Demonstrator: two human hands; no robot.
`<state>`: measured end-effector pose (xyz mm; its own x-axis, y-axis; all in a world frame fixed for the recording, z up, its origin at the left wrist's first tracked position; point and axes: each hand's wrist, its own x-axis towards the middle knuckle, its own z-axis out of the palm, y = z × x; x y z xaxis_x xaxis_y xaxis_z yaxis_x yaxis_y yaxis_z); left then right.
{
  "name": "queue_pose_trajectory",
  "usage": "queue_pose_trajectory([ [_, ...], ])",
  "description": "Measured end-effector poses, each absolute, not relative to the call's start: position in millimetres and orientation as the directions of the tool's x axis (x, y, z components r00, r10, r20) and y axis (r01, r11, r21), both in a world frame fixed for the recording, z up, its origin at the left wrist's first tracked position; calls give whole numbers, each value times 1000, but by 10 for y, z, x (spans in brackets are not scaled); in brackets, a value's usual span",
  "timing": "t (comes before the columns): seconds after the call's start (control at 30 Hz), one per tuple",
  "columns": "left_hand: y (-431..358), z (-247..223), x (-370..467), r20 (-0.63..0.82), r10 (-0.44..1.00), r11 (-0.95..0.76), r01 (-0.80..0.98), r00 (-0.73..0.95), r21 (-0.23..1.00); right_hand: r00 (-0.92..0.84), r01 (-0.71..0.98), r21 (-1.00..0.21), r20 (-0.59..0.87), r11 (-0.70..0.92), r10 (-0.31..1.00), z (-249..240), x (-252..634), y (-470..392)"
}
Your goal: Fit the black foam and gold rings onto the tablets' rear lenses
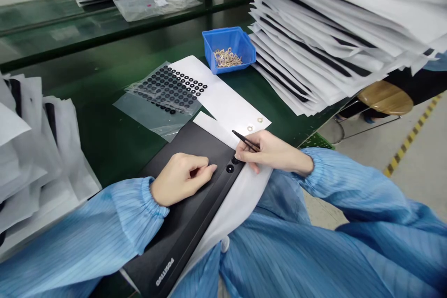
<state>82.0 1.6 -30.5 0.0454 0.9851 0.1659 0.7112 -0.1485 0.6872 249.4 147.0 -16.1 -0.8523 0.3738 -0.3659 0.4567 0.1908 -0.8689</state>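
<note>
A long black panel [188,205] with white lettering lies across the table edge on a white sleeve [240,195]. My left hand [181,178] rests on the panel, fingers curled, its fingertip pressing beside two round holes [229,168]. My right hand [268,151] grips black tweezers [244,140], their tips pointing up-left, and its fingers touch the panel's edge by the holes. Two small metal rings [254,124] lie on a white paper sheet [216,98] just beyond the tweezers.
A blue bin [228,50] of metal rings stands behind the sheet. A clear bag with a sheet of black round pads [171,86] lies left of it. Tall stacks of white-sleeved panels [335,32] fill the right; more sleeves [31,149] lie left. A wooden stool [386,98] stands off the table.
</note>
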Motion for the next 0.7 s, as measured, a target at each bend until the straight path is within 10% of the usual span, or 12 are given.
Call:
queue_pose_trajectory([
  [0.33,58,-255,893,197,979,-167,769,54,618,-851,512,-681,-319,523,417,-1,2429,1431],
  [0.57,90,-277,905,207,929,-365,841,306,399,-638,179,-954,73,241,767,-268,2639,1335],
  [0.7,85,-298,901,189,926,-376,858,328,351,-450,152,-987,-20,55,893,-380,2664,1118],
])
